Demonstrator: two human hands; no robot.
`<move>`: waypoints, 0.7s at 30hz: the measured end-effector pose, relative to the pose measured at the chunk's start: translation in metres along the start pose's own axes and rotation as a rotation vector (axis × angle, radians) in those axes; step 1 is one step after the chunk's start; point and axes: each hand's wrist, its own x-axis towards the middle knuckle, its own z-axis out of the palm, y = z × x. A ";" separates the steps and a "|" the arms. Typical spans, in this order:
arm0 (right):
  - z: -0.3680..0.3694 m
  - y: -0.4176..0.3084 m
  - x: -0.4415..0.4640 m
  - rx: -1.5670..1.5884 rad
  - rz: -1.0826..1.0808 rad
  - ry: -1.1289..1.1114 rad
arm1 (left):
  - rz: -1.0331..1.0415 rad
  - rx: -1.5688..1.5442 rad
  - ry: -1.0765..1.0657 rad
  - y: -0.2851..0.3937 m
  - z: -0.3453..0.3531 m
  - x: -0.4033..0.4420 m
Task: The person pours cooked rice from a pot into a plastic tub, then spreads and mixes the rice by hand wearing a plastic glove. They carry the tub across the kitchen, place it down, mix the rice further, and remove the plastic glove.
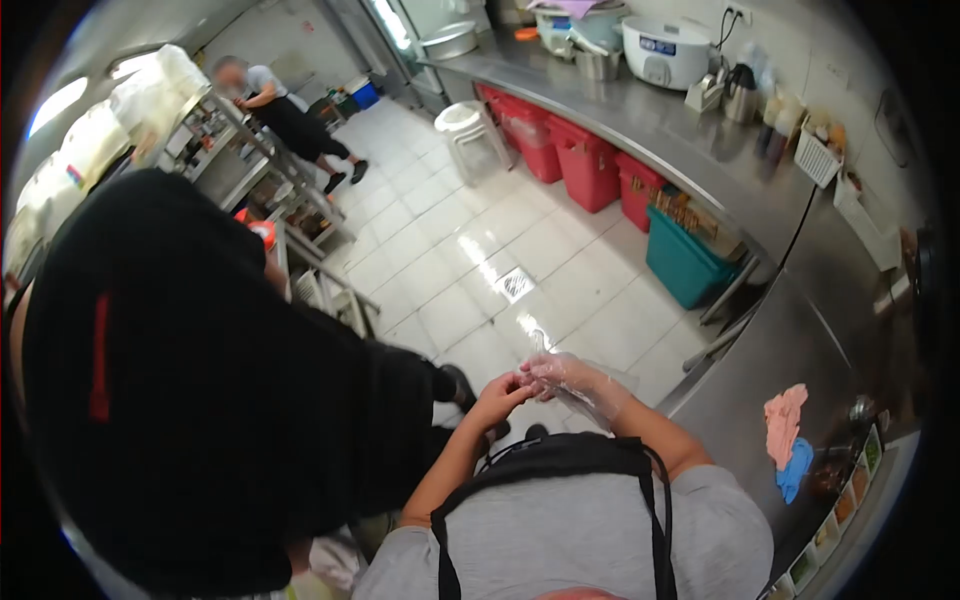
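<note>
In front of my apron, both hands meet over the floor. A clear disposable plastic glove covers my right hand, its loose cuff spread around the wrist. One thin, empty tip of the plastic sticks up past the fingers. My left hand is bare and pinches the plastic at the right hand's fingertips. The right fingers are bent in against the left ones; whether they hold anything is hidden.
A person in black stands close on my left. Another person is by the shelves at the back. To my right runs a steel counter with pink and blue cloth-like pieces. Red bins and a teal bin stand underneath.
</note>
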 end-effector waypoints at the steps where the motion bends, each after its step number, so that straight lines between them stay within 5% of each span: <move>1: -0.010 -0.012 0.007 0.008 -0.013 0.014 | 0.009 0.008 -0.053 -0.008 -0.014 0.027; 6: -0.050 -0.047 0.028 0.226 -0.171 0.143 | 0.116 0.224 -0.116 0.015 -0.047 0.129; 13: -0.146 -0.076 0.024 0.137 -0.348 0.115 | 0.031 -0.045 0.053 0.041 -0.076 0.248; 21: -0.258 -0.161 0.097 0.180 -0.178 0.482 | 0.066 -0.096 0.075 0.100 -0.126 0.363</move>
